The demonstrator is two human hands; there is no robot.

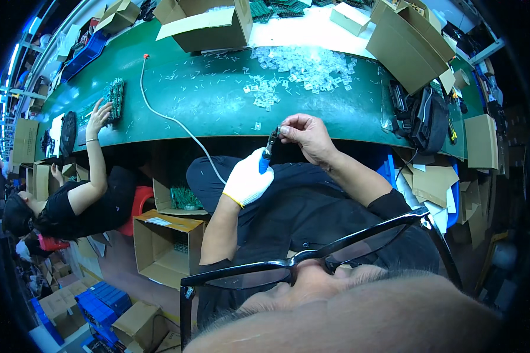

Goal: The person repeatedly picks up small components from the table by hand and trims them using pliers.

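Left hand (249, 179): gloved in white knit, yellow at the cuff, closed around the blue grip of dark metal pliers (272, 143)
Right hand (309, 138): bare, thumb and forefinger pinched on a small piece (280, 133) at the pliers' tip; shape too small to tell
Pliers: tilted, just off the near edge of the smooth green table (212, 106)
Plastic pieces (306, 69): clear, flat, squarish, loosely heaped beyond both hands
Hose (174, 119): pale, slender, curved, red-tipped
Box (218, 35): brown cardboard, flaps open
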